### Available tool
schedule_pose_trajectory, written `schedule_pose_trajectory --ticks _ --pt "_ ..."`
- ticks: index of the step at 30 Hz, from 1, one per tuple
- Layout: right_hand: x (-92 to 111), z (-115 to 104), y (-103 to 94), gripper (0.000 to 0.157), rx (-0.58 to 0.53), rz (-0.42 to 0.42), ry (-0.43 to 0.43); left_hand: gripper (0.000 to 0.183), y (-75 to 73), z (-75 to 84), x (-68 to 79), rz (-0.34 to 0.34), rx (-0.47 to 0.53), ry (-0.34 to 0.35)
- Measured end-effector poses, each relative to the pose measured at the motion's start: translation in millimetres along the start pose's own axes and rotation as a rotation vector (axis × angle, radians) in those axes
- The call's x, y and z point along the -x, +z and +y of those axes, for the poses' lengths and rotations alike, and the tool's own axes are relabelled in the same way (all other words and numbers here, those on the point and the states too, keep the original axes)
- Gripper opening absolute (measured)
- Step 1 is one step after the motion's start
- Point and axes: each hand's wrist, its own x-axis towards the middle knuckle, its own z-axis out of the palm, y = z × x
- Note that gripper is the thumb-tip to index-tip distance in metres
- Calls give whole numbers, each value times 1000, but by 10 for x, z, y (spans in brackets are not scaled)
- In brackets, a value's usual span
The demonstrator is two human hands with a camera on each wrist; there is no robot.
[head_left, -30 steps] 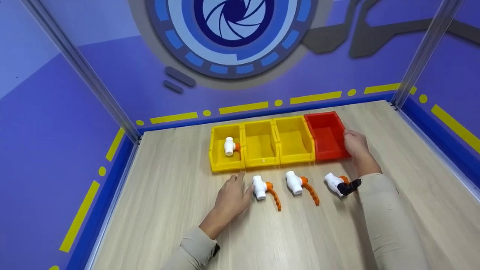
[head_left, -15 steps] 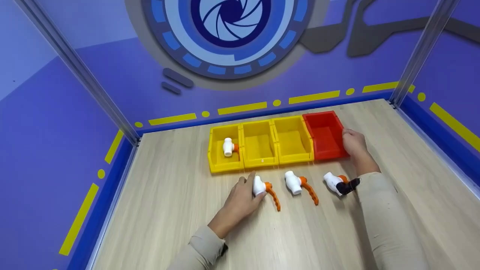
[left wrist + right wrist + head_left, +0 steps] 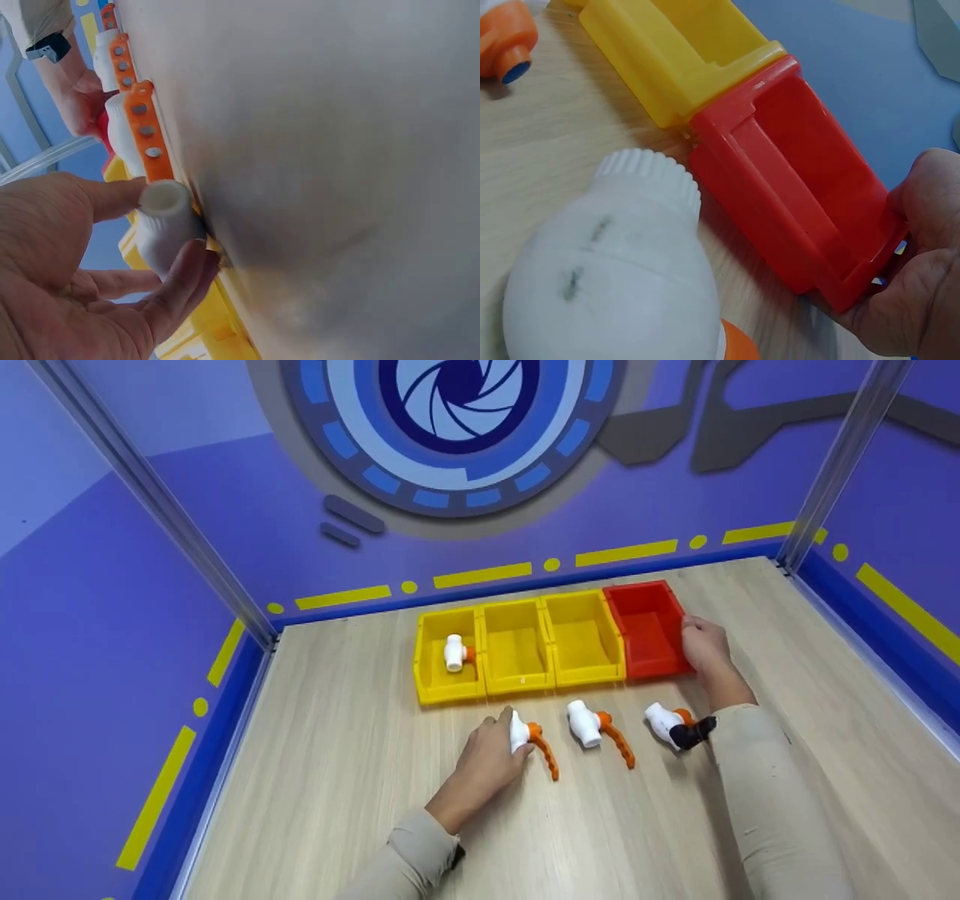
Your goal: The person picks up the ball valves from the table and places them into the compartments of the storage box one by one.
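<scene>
My left hand [image 3: 487, 751] pinches the white body of a ball valve [image 3: 518, 732] with an orange handle, standing in front of the yellow bins. In the left wrist view, thumb and fingers lie on either side of the valve's round body [image 3: 166, 236], its open end facing the camera. My right hand [image 3: 706, 645] grips the right side wall of the red bin [image 3: 761, 196], thumb over the rim and fingers underneath. A second ball valve [image 3: 583, 724] and a third ball valve [image 3: 664, 725] lie to the right; a black wrist piece overlaps the third in the head view.
Three yellow bins [image 3: 519, 688] join the red one in a row along the back of the wooden table [image 3: 337, 750]. Another ball valve [image 3: 454, 653] lies inside the leftmost yellow bin. Blue-purple panels [image 3: 225, 525] close off the back and sides.
My left hand has moved right from beside the nearest ball valve and taken hold of its white body. The right hand keeps its grip on the red bin.
</scene>
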Motion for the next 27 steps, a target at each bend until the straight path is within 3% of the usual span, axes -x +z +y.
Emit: schedule_pose_trajectory --ticks 11,19,27 --pt "-7 24 23 59 21 -10 -24 55 -35 96 -93 -16 3 -34" --pt "-19 30 35 45 52 71 -80 59 -9 118 -103 -1 -15 -33" --pt "-15 8 5 57 55 36 -44 54 -9 123 -108 -19 -40 -6"
